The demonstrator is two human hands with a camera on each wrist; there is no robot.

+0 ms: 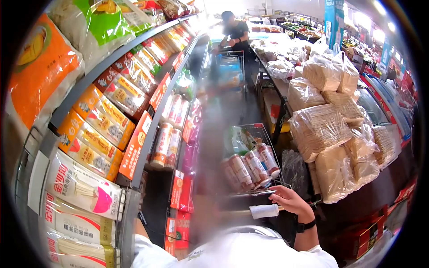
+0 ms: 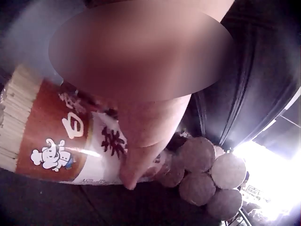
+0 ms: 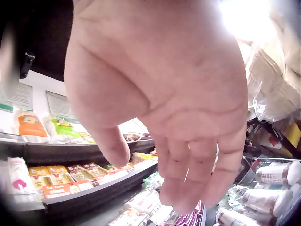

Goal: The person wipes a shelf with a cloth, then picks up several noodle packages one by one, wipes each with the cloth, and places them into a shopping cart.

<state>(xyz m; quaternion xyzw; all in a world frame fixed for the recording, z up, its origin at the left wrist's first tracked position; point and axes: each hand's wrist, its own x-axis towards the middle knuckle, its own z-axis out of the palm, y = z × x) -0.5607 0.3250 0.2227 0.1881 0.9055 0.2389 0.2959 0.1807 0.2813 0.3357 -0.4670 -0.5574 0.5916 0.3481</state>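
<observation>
In the left wrist view my left hand (image 2: 153, 122) grips a round pack of dried noodles (image 2: 54, 134) with a red-brown and white wrapper, the thumb lying across it. A blurred patch covers part of that hand. Beside it are the pale round ends of several similar packs (image 2: 197, 188). Only the left forearm (image 1: 141, 228) shows in the head view, low by the shelf. My right hand (image 1: 289, 199) is at the near rim of a wire shopping cart (image 1: 257, 193), palm bare and fingers loosely extended. Several round noodle packs (image 1: 255, 166) lie in the cart.
On the left, a shelf (image 1: 156, 33) bears noodle packs (image 1: 85, 181) and large bags (image 1: 42, 67). Plastic-wrapped stacks (image 1: 321, 129) are piled on the right. Farther up the aisle a person (image 1: 235, 33) stands by another cart (image 1: 230, 67).
</observation>
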